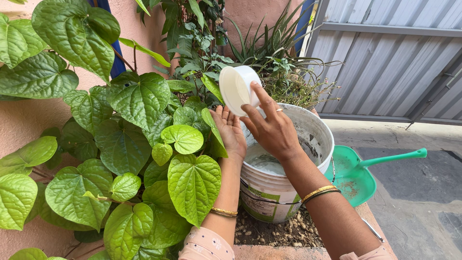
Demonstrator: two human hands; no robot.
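Both forearms reach over a white bucket. Her right hand grips a small white cup tipped above it; the left hand lies open, palm up, against green leaves.

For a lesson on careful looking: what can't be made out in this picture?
Head view only:
- Inside of the white cup: tilted away, contents unseen.
- Bucket bottom: hidden by its wall and the right hand.
- Left hand fingertips: behind cup.
- Green dustpan: partly behind bucket.
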